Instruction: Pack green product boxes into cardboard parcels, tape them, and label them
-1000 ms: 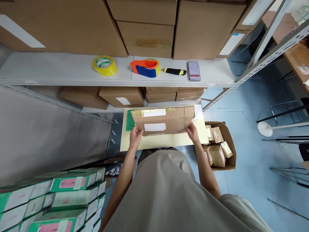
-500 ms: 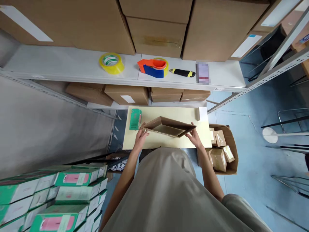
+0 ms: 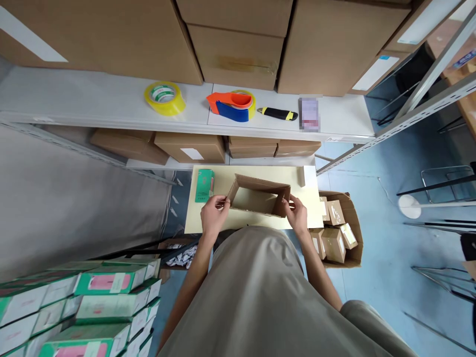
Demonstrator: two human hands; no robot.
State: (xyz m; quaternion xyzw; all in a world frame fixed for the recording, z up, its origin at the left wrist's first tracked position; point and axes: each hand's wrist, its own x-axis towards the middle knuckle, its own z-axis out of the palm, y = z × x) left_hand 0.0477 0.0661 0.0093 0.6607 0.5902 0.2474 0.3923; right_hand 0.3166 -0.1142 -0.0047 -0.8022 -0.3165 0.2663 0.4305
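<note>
Between my two hands is a brown cardboard box (image 3: 260, 184), unfolded into a rectangle. I look through it onto the pale yellow tabletop (image 3: 193, 220). My left hand (image 3: 215, 212) is closed on the box's left end, fingers at the edge. My right hand (image 3: 296, 213) grips the right end, with the thumb on the inner side. A green product box (image 3: 204, 185) lies on the table just beyond my left hand. At the table's far right corner stands a small white block-like thing (image 3: 308, 176).
Above the table, a shelf (image 3: 122, 99) bears a yellow tape roll (image 3: 164, 98), an orange-and-blue tape dispenser (image 3: 231, 106) and a utility knife (image 3: 277, 113). A large carton (image 3: 355, 238) with several small boxes stands at right. Stacked green-and-white boxes (image 3: 104, 282) fill the lower left.
The cardboard box has gone from a flattened, slanted shape to a wider open rectangle. My hands have turned inward at its ends, the right one shifting slightly left.
</note>
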